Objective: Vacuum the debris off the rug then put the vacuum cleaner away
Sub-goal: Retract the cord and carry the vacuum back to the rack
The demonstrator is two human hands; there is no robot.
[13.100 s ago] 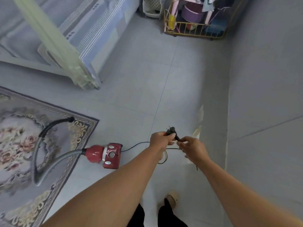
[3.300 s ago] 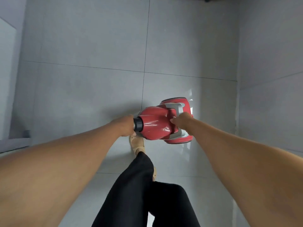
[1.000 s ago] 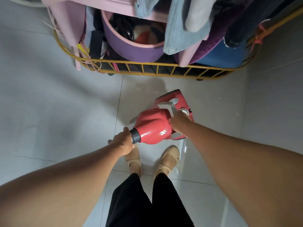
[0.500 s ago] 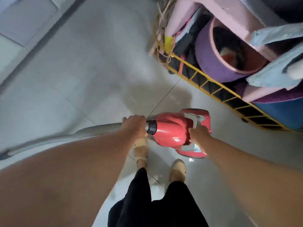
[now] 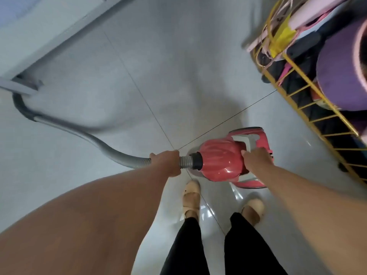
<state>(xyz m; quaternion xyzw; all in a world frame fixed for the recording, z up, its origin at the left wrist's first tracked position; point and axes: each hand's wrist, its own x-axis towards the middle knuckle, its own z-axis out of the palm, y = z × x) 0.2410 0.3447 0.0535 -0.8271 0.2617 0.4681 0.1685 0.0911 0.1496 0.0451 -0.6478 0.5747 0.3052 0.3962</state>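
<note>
Putting away: your left hand [image 5: 168, 162] grips hose [image 5: 111, 153], right hand [image 5: 256, 159] grips vacuum cleaner [image 5: 218, 159] handle [image 5: 248, 141]; next, probably park it by wire rack [image 5: 309, 108].

The one camera sits on my head, looking steeply down, close over my arms, at the floor [image 5: 139, 56].

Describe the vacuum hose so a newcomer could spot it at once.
Find the red vacuum cleaner held over the grey tiled floor, near the yellow wire rack. The ribbed grey hose leaves its black collar, passing through the left hand. It alone sweeps leftward in a long curve.
</note>
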